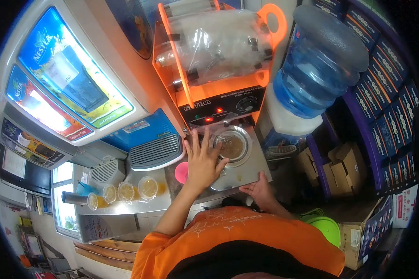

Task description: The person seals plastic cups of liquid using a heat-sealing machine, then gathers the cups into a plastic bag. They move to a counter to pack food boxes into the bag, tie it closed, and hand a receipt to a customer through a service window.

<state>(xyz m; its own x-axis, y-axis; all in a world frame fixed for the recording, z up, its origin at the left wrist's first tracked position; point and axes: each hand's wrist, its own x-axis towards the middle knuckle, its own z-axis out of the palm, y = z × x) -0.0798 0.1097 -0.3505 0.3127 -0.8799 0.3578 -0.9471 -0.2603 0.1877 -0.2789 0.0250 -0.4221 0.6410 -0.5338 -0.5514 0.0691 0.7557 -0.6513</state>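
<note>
An orange cup sealing machine (176,100) stands in front of me, with a red light showing on its black panel. Its metal tray (246,176) is pulled out, and a round metal ring in it holds a cup of brown drink (233,146) under clear film. My left hand (202,160) lies over the tray's left side, fingers spread, its fingertips and thumb close beside the cup. At the tray's front right edge is my right hand (260,189), thumb and fingers apart, holding nothing visible. A pink round object (181,172) sits left of my left wrist.
Several sealed cups of orange-yellow drink (148,188) stand on the counter at left, below a drink dispenser (74,69). A water dispenser with a blue bottle (319,69) is right of the sealer. Stacked boxes (386,102) and a green bucket (328,229) are further right.
</note>
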